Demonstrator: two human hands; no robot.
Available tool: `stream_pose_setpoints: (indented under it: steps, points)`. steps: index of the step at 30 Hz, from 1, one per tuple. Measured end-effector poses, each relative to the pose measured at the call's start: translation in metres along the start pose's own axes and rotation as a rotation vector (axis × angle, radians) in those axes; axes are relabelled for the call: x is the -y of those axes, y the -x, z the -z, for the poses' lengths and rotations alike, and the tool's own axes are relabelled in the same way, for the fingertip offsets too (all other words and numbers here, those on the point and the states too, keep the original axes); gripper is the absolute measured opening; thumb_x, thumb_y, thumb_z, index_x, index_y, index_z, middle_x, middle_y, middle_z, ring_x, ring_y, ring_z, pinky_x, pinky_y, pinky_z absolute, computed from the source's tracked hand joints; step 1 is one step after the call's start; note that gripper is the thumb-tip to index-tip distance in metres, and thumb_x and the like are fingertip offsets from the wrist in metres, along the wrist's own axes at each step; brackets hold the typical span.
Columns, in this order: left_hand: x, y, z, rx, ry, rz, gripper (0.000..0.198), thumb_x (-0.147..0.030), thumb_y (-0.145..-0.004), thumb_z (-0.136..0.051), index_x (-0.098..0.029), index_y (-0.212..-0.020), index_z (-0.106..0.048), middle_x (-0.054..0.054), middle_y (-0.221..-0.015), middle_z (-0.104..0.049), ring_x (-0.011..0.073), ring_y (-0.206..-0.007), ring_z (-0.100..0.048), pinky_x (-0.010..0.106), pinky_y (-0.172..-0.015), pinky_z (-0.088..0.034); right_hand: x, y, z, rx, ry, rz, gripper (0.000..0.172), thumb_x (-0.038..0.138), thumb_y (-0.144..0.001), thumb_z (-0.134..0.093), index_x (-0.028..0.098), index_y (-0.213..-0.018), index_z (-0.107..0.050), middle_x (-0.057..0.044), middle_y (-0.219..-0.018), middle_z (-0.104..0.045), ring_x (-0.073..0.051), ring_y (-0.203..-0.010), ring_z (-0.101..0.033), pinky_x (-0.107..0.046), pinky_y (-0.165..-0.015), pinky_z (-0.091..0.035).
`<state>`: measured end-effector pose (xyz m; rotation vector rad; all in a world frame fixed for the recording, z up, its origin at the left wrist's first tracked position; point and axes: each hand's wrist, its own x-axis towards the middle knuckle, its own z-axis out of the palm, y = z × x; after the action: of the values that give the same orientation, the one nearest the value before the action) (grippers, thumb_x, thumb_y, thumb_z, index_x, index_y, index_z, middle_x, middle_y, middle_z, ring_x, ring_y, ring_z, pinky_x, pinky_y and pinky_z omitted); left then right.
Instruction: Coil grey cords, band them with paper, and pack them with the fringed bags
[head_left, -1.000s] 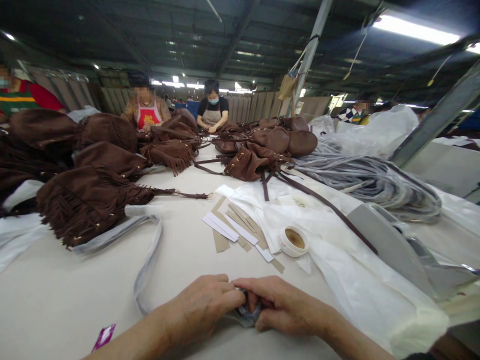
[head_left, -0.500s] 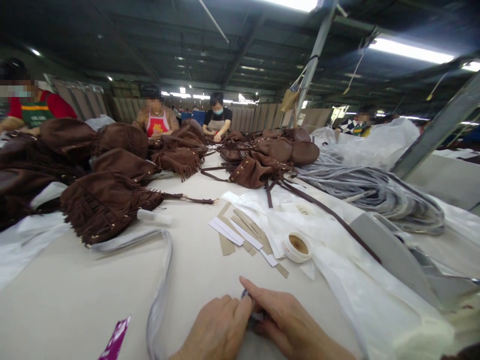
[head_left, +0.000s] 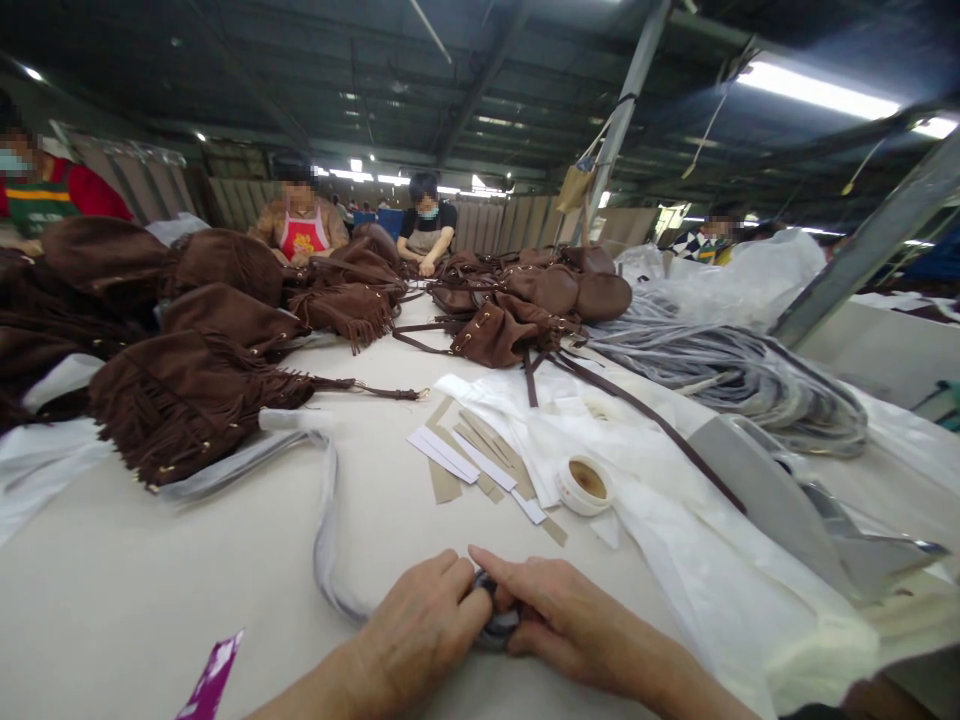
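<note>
My left hand (head_left: 420,630) and my right hand (head_left: 559,615) meet at the near edge of the table, fingers closed round a small rolled bundle of grey strap (head_left: 491,625). The loose length of that grey strap (head_left: 324,520) curves away to the left and runs under a brown fringed suede bag (head_left: 180,400). Just beyond my hands lie white and tan paper strips (head_left: 465,455) and a small roll of tape (head_left: 585,485).
Brown fringed bags (head_left: 225,270) pile at left and centre back (head_left: 525,300). A heap of grey straps (head_left: 735,370), white plastic sheeting (head_left: 720,570) and a grey panel (head_left: 757,490) lie right. A purple wrapper (head_left: 210,675) lies near left. Other people (head_left: 427,225) sit at the far end.
The grey strap has been drawn in toward my hands, its loop shifting right across the table. My hands stay together on the bundle; the camera has tilted slightly.
</note>
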<state>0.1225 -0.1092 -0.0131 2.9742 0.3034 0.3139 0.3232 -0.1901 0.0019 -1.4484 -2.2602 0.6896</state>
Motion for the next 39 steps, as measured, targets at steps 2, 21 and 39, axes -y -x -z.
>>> stream_pose_setpoints:
  steps: [2,21,39]
  points:
    - [-0.014,-0.004,-0.006,0.012,-0.030,0.143,0.020,-0.008,-0.088,-0.054,-0.015,-0.106,-0.054,0.008,-0.094,-0.061,0.0233,-0.083,-0.056,0.035,-0.071,-0.052,0.008,0.003,-0.009,-0.081,0.160,-0.019,0.081,0.008,-0.078,-0.051,0.021,-0.152,-0.021,-0.010,-0.115,-0.068,-0.025,-0.097,-0.064,-0.034,-0.084,-0.052]
    - [0.011,-0.002,0.012,-0.040,-0.081,-0.215,0.005,-0.014,-0.093,-0.055,-0.017,-0.095,-0.051,0.002,-0.086,-0.060,0.0185,-0.072,-0.052,0.031,-0.064,-0.045,-0.011,0.021,-0.037,-0.285,0.339,0.188,0.073,0.005,-0.088,-0.039,0.022,-0.153,-0.010,-0.005,-0.085,-0.067,-0.020,-0.070,-0.061,-0.030,-0.063,-0.053]
    - [-0.006,0.008,0.000,0.015,-0.063,0.029,0.019,-0.012,-0.088,-0.055,-0.019,-0.104,-0.047,0.003,-0.089,-0.062,0.0197,-0.072,-0.055,0.032,-0.065,-0.045,0.001,0.018,-0.020,-0.060,0.139,0.015,0.073,0.005,-0.081,-0.052,0.021,-0.149,-0.032,-0.010,-0.108,-0.068,-0.024,-0.092,-0.062,-0.034,-0.083,-0.052]
